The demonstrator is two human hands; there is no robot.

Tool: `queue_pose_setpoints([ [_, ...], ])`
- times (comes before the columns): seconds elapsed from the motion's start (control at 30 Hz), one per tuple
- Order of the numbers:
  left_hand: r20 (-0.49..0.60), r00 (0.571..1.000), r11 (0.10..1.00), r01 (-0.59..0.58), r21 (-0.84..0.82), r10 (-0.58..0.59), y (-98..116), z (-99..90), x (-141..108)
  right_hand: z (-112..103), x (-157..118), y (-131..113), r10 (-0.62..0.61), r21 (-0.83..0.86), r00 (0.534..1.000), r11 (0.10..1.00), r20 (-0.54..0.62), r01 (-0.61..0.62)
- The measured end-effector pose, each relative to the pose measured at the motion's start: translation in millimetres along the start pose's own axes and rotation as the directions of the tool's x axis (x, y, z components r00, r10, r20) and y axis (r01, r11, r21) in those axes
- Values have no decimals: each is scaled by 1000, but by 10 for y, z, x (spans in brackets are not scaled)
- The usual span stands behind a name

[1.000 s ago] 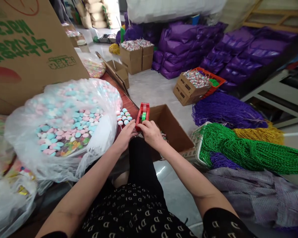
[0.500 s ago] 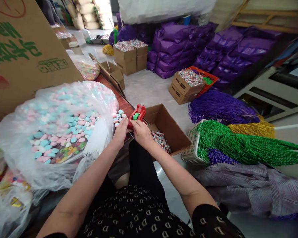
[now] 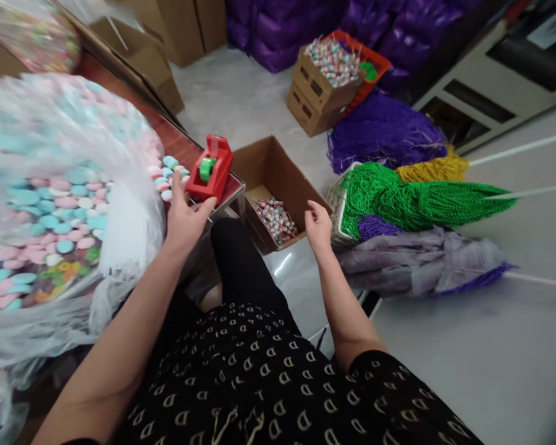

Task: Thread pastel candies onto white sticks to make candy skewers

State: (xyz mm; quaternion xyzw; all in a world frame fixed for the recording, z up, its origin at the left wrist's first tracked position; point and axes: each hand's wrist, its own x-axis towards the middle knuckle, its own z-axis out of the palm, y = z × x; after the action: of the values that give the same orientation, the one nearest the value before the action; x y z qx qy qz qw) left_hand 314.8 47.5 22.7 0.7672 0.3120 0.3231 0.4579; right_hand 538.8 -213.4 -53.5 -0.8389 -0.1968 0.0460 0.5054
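Observation:
My left hand rests at the near edge of a red tape dispenser with a green roll, thumb and fingers spread apart. Just beyond its fingertips lies a small pile of pink, white and blue marshmallow-like candies. Over the right rim of an open cardboard box is my right hand, its fingers loosely bent and apart; nothing shows in them. Small striped pieces cover part of the box's bottom. A large clear plastic bag of similar candies stands left of my left hand.
The dispenser sits on the corner of a reddish-brown tabletop. To the right are green bead strands over a white basket, and purple strands. A filled carton stands farther back beside an orange crate.
My hands, together at the dispenser before, are now apart. The right one has moved right, over the box's rim; the left stays by the dispenser. The view has tilted down and right.

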Motion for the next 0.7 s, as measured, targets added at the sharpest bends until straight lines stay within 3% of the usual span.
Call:
queue_pose_setpoints([
  [0.03,-1,1000,999,8,-43,-8,0,-4,-19,-85,-74,163,183,-45,983,982,-11,-184],
  [0.1,-16,999,996,26,-91,-28,10,-24,-71,-158,-271,418,484,-64,875,873,1,-483],
  [0.13,-34,999,996,26,-89,-29,23,-42,-105,-144,-381,509,576,-54,817,817,28,-574],
  [0.3,-145,987,994,-58,93,71,279,-221,-415,209,-804,701,736,6,640,655,221,-755],
  [0.43,-146,952,931,-216,296,268,621,-265,-780,426,-869,713,745,77,592,601,307,-795],
  [0.5,-34,941,902,-311,300,336,681,-137,-910,463,-857,701,732,113,594,595,333,-796],
  [0.57,216,938,919,-318,231,271,616,112,-969,476,-843,681,719,143,599,591,353,-794],
  [0.63,512,845,936,-292,198,156,447,446,-968,479,-834,657,711,166,600,584,366,-794],
  [0.7,679,732,928,-288,239,53,233,802,-934,483,-830,635,710,183,596,574,374,-798],
])
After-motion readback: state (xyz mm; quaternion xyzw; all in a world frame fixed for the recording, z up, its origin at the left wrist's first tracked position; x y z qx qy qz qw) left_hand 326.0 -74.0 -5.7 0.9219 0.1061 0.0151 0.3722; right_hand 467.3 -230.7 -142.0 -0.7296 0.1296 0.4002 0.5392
